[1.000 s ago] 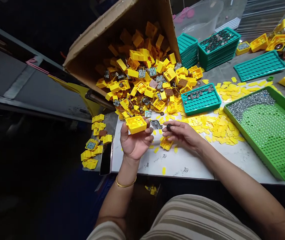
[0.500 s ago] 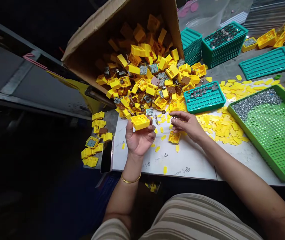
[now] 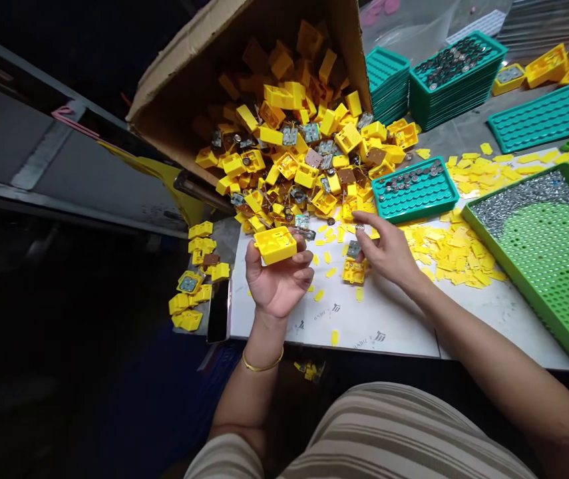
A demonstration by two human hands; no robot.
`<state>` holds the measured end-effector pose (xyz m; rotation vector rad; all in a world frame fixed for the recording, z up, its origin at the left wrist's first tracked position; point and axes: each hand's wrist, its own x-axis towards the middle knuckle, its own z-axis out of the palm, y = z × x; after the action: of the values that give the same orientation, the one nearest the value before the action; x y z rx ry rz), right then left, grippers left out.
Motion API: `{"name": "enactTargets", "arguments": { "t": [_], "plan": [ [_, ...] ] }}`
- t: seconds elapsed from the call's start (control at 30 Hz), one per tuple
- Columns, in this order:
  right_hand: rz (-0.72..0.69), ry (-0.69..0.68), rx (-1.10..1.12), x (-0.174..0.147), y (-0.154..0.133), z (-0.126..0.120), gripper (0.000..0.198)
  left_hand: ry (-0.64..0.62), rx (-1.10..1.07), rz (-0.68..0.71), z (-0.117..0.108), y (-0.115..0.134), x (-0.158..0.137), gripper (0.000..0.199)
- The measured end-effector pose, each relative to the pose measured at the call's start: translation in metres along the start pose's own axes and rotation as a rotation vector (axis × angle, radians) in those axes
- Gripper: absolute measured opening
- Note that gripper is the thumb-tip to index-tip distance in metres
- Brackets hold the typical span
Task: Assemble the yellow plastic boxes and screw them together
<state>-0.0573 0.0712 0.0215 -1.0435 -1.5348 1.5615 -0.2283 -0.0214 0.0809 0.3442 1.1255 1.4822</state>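
Observation:
My left hand (image 3: 279, 286) is closed around a yellow plastic case (image 3: 277, 245), holding it above the white-papered table with its hollow side up. A thin dark piece (image 3: 304, 233) shows beyond the case, near my fingertips; what it is I cannot make out. To the right, my right hand (image 3: 386, 249) pinches a small round metal disc (image 3: 359, 227) between thumb and forefinger. Just below those fingers are a grey square piece (image 3: 353, 249) and another open yellow case (image 3: 353, 271) on the paper.
A tilted cardboard box (image 3: 164, 73) spills yellow cases (image 3: 307, 174) toward me. A teal tray (image 3: 416, 199) holds round discs. Flat yellow pieces (image 3: 456, 253) lie beside a green perforated tray (image 3: 538, 239) with small metal parts. A phone (image 3: 219, 311) lies at the left edge.
My right hand has shifted slightly right, its fingers further apart. The thin wires stretched between my hands no longer show. A grey square piece now shows below my right fingers.

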Motion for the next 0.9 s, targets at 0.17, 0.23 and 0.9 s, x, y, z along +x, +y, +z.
{"name": "enactTargets", "arguments": {
  "t": [0.17,0.23,0.9],
  "plan": [
    [0.393,-0.278,0.561,-0.029,-0.005,0.0,0.064,-0.032,0.001,-0.106,0.022,-0.013,-0.015,0.062],
    [0.437,-0.289,0.684,-0.042,-0.003,-0.012,0.065,-0.059,-0.008,-0.176,0.029,-0.025,-0.018,0.062],
    [-0.103,0.449,-0.663,-0.177,0.027,-0.119,0.024,-0.084,-0.064,-0.82,0.045,-0.138,-0.04,0.024]
  ]
}}
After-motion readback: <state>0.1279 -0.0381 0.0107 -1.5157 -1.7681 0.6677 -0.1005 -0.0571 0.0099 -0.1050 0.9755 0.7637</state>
